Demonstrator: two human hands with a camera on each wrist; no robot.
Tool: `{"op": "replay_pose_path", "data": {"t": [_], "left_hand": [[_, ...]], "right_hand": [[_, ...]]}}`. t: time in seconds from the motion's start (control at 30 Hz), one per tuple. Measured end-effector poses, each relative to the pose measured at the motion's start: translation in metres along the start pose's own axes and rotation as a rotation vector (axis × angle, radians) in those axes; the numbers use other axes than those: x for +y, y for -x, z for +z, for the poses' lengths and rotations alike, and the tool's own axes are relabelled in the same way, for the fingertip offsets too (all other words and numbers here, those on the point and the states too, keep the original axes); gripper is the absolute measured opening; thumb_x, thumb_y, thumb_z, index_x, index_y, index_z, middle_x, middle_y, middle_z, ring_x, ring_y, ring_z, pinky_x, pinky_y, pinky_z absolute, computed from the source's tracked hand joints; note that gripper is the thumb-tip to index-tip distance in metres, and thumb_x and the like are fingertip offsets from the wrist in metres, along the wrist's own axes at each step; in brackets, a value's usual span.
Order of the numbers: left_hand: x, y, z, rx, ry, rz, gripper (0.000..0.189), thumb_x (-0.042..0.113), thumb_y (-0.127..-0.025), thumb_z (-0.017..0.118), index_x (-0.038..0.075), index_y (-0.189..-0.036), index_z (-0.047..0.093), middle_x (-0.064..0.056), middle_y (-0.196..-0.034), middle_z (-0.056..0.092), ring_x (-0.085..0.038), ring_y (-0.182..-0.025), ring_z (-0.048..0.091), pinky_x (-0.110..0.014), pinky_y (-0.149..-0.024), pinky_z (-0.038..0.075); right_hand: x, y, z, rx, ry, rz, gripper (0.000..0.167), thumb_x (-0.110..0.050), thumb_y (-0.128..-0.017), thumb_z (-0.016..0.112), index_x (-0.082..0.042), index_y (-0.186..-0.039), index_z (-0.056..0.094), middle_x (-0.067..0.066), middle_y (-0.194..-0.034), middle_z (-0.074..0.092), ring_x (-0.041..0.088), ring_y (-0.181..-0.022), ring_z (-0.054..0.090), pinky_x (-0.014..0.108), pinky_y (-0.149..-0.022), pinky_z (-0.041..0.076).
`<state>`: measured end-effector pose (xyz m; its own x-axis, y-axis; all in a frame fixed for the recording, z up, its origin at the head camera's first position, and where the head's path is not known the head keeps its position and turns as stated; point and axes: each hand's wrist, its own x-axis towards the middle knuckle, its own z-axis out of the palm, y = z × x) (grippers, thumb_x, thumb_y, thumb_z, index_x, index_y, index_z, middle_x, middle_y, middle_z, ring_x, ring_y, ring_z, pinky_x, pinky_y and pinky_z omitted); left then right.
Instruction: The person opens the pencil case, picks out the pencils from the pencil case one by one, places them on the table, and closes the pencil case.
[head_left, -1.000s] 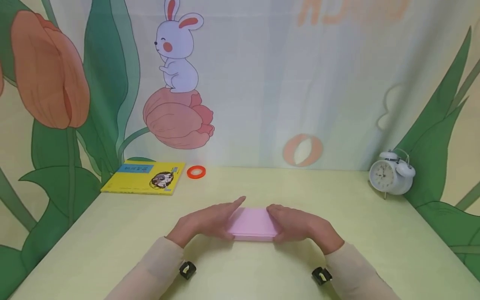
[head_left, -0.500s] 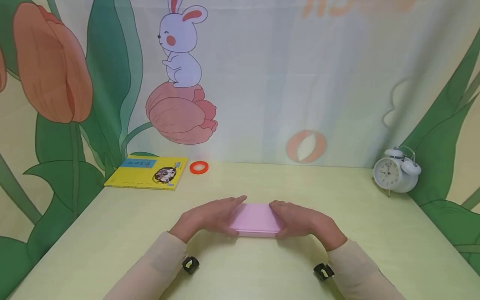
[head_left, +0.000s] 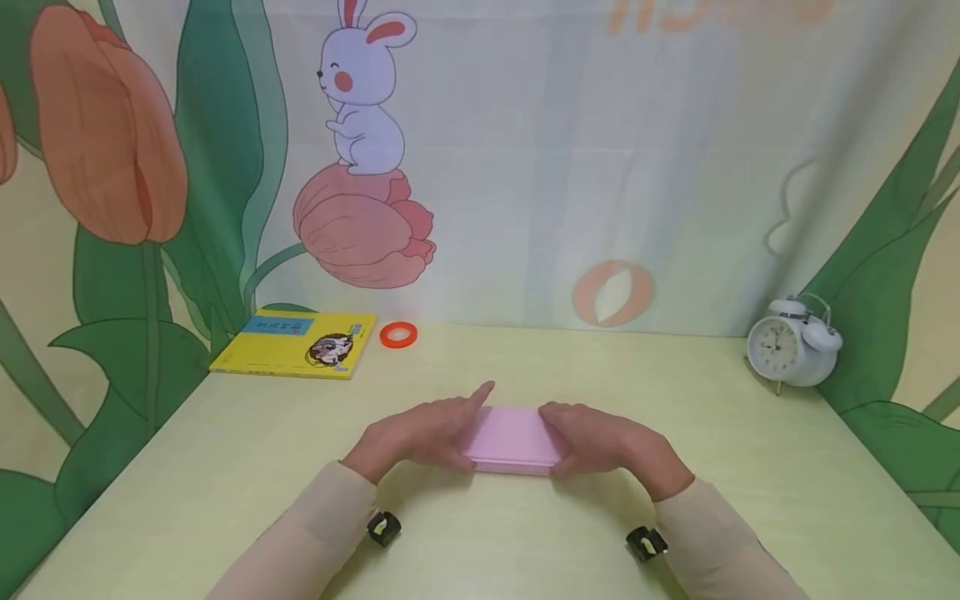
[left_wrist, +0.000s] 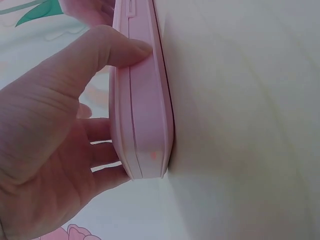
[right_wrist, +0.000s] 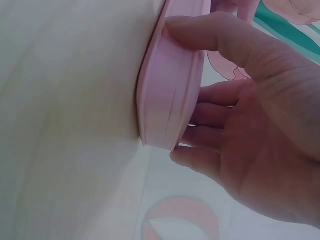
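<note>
A flat pink case (head_left: 514, 437) lies on the table between the two hands. Its side shows a lid seam and a small latch (left_wrist: 131, 7) in the left wrist view. The left hand (head_left: 427, 433) grips the left end, thumb on the front side and fingers around the far side; one finger sticks up in the head view. At the other end, the right hand (head_left: 600, 440) holds the case the same way, its thumb (right_wrist: 192, 32) on the front side and its fingertips at the far edge. The lid appears closed; the contents are hidden.
On the pale table (head_left: 510, 542), a yellow book (head_left: 292, 346) lies at the back left, with an orange ring (head_left: 398, 325) beside it. A white alarm clock (head_left: 793, 343) stands at the back right. A printed curtain (head_left: 510, 167) hangs behind.
The head view has shifted slightly. A finger of the left hand has lifted a little. Both hands stay on the pink case, which has not visibly moved on the table.
</note>
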<state>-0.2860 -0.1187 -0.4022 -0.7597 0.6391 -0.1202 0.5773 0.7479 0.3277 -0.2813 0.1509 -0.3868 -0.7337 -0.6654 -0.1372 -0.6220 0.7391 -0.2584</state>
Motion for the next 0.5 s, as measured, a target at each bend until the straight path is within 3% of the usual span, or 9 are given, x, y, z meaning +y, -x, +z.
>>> {"op": "replay_pose_path", "data": {"t": [0.3,0.5], "left_hand": [[0.0000,0.0006,0.0007,0.020,-0.017,0.049,0.093,0.029,-0.085,0.079,0.011,-0.157,0.022,-0.007,-0.136,0.052,-0.016,-0.117,0.050,-0.035,-0.105,0.043],[0.0005,0.0001,-0.0015,0.008,-0.006,0.090,0.081,0.025,-0.086,0.079,0.018,-0.150,0.030,-0.002,-0.136,0.051,-0.016,-0.121,0.049,-0.035,-0.107,0.040]], "right_hand": [[-0.0009,-0.0001,-0.0063,0.002,0.023,-0.012,0.048,-0.024,-0.077,0.084,-0.006,-0.113,0.058,-0.004,-0.089,0.054,0.016,-0.083,0.051,0.035,-0.078,0.046],[0.0035,0.0009,-0.0088,-0.002,-0.007,-0.007,0.059,-0.027,-0.078,0.084,-0.001,-0.126,0.060,-0.003,-0.098,0.061,0.013,-0.086,0.054,0.033,-0.081,0.049]]}}
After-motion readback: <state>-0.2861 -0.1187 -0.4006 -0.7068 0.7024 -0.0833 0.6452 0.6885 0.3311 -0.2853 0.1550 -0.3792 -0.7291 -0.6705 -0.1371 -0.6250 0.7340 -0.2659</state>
